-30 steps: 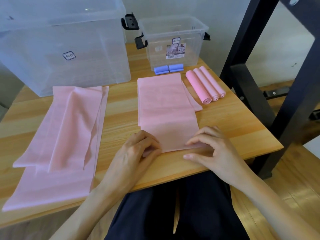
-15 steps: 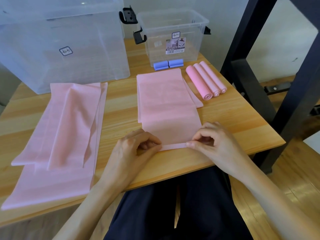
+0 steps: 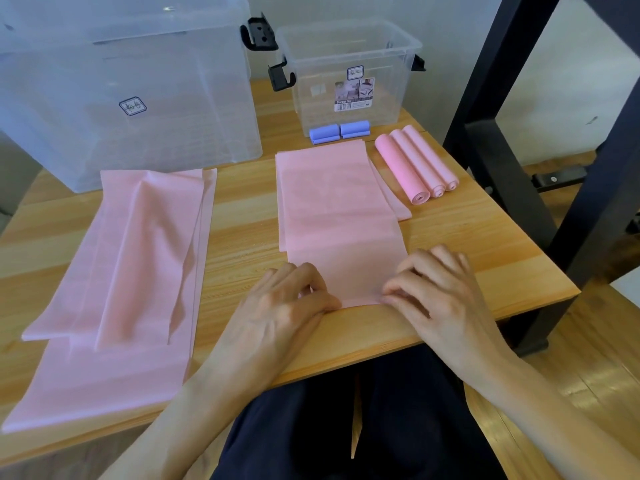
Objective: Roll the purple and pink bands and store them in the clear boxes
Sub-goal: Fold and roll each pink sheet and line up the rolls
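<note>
A flat pink band (image 3: 332, 209) lies lengthwise on the wooden table (image 3: 485, 251) in front of me. My left hand (image 3: 277, 306) and my right hand (image 3: 436, 292) pinch its near edge at both corners, fingers curled over a small fold. Three rolled pink bands (image 3: 415, 164) lie side by side at the right. Two rolled purple bands (image 3: 339, 132) sit against the small clear box (image 3: 349, 77). A large clear box (image 3: 121, 88) stands at the back left.
A pile of unrolled pink bands (image 3: 121, 271) covers the left part of the table and reaches its front edge. A black metal frame (image 3: 519, 168) stands right of the table. Black latches (image 3: 259, 34) stick out from the boxes.
My fingers have curled tighter on the band's near edge and turned a small fold of it over. The view has shifted slightly closer.
</note>
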Motion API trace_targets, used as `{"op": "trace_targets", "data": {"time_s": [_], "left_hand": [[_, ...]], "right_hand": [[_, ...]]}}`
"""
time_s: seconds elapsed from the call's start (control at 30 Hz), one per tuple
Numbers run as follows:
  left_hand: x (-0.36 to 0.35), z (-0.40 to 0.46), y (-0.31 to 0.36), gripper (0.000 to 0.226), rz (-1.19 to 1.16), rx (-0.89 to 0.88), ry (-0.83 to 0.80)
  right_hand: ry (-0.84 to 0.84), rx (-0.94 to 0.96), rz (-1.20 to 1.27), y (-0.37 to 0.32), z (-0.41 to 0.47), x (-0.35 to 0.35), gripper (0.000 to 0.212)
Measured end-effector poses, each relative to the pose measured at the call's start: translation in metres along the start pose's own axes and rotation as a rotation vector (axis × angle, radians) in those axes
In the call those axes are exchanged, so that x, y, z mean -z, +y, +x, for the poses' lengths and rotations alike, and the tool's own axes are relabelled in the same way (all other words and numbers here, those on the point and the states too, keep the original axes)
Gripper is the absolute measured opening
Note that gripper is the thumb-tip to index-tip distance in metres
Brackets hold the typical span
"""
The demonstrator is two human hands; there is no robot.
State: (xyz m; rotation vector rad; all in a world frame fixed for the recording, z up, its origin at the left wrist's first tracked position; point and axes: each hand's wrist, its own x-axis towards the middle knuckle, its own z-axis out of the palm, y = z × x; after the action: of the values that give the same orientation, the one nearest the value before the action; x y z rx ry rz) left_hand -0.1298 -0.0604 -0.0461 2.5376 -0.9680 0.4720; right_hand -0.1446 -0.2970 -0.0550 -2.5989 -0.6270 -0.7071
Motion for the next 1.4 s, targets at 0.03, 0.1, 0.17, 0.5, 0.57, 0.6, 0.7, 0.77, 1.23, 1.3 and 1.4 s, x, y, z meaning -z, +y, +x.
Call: {"op": "trace_targets", "data": {"time_s": [0.03, 0.1, 0.17, 0.5, 0.57, 0.6, 0.7, 0.77, 1.23, 1.3, 1.4], "left_hand": [[-0.002, -0.001, -0.001, 0.019, 0.035, -0.027, 0.004], [-0.003, -0.005, -0.001, 0.021, 0.033, -0.032, 0.001], [-0.001, -0.009, 0.0, 0.023, -0.06, 0.027, -0.013], [0.005, -0.001, -0.001, 0.019, -0.199, 0.211, -0.045], [0.008, -0.002, -0.001, 0.019, -0.235, 0.228, -0.077], [0.01, -0.002, 0.0, 0.019, -0.263, 0.244, -0.098], [0.015, 0.002, 0.002, 0.011, -0.329, 0.32, -0.15], [0.015, 0.005, 0.001, 0.009, -0.342, 0.371, -0.163], [-0.004, -0.009, -0.003, 0.012, -0.041, 0.093, 0.027], [-0.002, -0.011, -0.001, 0.014, -0.073, 0.121, 0.03], [0.002, -0.012, 0.001, 0.015, -0.165, 0.208, 0.022]], "right_hand": [[0.004, 0.049, -0.043, 0.001, -0.001, -0.001, 0.015], [0.005, 0.075, -0.041, 0.004, -0.003, -0.001, 0.02], [0.0, 0.049, 0.039, 0.009, -0.007, -0.001, 0.022], [-0.115, -0.149, 0.278, 0.012, 0.001, 0.001, 0.027], [-0.191, -0.205, 0.296, 0.012, 0.002, 0.007, 0.03], [-0.235, -0.242, 0.31, 0.011, 0.003, 0.01, 0.032], [-0.357, -0.327, 0.309, 0.006, 0.011, 0.019, 0.026], [-0.379, -0.345, 0.272, 0.002, 0.017, 0.021, 0.019], [-0.047, -0.106, 0.182, 0.014, -0.005, 0.002, 0.033], [-0.048, -0.124, 0.262, 0.018, -0.008, 0.002, 0.031], [-0.066, -0.219, 0.386, 0.017, -0.009, 0.003, 0.027]]}}
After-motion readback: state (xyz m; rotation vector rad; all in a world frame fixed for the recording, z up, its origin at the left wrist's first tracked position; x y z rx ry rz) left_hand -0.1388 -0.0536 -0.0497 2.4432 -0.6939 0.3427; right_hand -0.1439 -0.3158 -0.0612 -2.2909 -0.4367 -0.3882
